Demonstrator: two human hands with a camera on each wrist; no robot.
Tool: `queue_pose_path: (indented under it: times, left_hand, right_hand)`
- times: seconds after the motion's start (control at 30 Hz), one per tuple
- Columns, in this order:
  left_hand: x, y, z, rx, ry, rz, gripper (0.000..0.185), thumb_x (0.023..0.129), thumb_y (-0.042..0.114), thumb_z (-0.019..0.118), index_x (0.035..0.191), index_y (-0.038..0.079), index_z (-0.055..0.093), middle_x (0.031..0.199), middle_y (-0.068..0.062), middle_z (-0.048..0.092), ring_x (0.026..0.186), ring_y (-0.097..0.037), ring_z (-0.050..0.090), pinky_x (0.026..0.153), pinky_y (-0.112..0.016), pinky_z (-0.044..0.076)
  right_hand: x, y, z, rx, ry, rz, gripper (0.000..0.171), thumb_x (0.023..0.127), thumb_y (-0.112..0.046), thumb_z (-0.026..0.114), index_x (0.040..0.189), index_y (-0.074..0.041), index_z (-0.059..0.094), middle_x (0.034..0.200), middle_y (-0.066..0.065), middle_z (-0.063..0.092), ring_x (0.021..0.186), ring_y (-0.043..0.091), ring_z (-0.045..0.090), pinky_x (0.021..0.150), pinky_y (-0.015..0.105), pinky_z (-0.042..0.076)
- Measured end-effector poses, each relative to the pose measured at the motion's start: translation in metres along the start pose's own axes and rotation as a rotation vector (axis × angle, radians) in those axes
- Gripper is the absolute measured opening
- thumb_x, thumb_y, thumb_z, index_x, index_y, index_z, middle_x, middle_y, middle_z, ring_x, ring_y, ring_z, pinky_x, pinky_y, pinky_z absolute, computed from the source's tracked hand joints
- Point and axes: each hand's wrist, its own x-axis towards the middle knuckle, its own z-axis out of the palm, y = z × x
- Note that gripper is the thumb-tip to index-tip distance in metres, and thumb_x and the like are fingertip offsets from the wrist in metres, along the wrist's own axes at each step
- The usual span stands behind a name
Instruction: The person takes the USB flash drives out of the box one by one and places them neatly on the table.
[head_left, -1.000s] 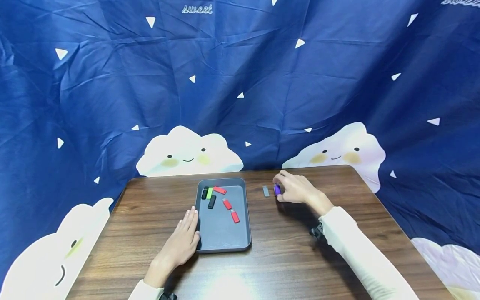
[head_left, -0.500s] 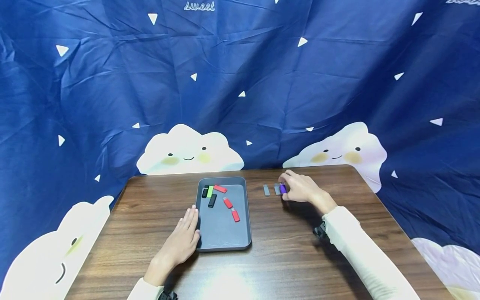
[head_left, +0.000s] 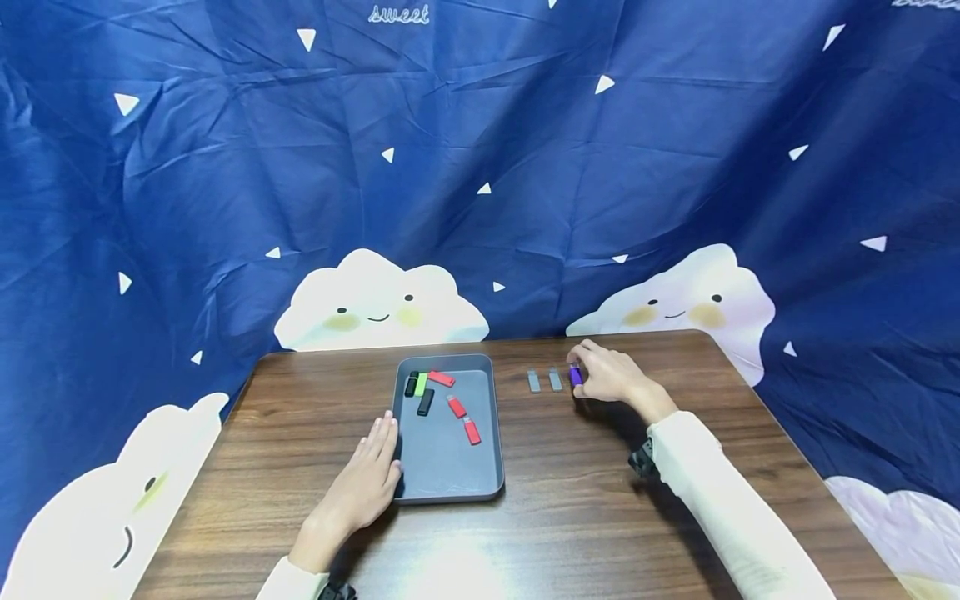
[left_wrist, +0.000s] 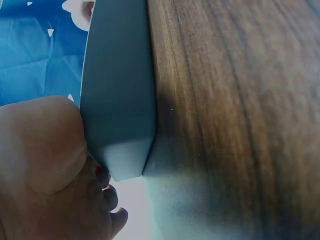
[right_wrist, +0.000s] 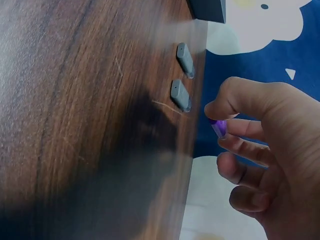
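Between thumb and fingertips my right hand pinches a purple USB stick, just over the table at the right. In the right wrist view the purple stick shows partly, the thumb covering one end. Two grey USB sticks lie side by side on the table, left of that hand. My left hand rests with straight fingers along the left wall of a grey tray. Inside the tray are red USB sticks, a green one and black ones.
The wooden table has its back edge close behind the sticks and tray. A blue curtain with white clouds hangs behind it. A dark strap device sits on the right wrist.
My right hand has shifted right with the purple stick, away from the two grey sticks; the second grey one now shows fully. The left hand stays at the tray.
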Motion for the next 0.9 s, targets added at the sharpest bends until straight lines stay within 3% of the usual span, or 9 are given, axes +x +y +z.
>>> queue_pose_path:
  times: [0.43,0.9]
  left_hand:
    - [0.002,0.003,-0.004,0.042,-0.058,-0.046,0.062,0.111,0.017,0.047,0.165,-0.008,0.027,0.176,-0.024,0.021,0.164,-0.042,0.021,0.132,-0.061,0.025]
    - [0.002,0.003,-0.004,0.033,-0.04,-0.027,0.063,0.111,0.017,0.046,0.164,-0.01,0.027,0.175,-0.027,0.022,0.163,-0.045,0.023,0.131,-0.063,0.026]
  right_hand:
    - [0.003,0.011,0.008,0.026,-0.019,0.038,0.052,0.074,-0.025,0.084,0.123,-0.013,0.069,0.124,0.006,0.063,0.086,0.028,0.068,0.077,0.051,0.058]
    - [0.007,0.02,0.02,0.051,-0.067,0.06,0.055,0.079,-0.019,0.08,0.132,-0.01,0.07,0.133,0.01,0.064,0.105,0.034,0.071,0.089,0.058,0.059]
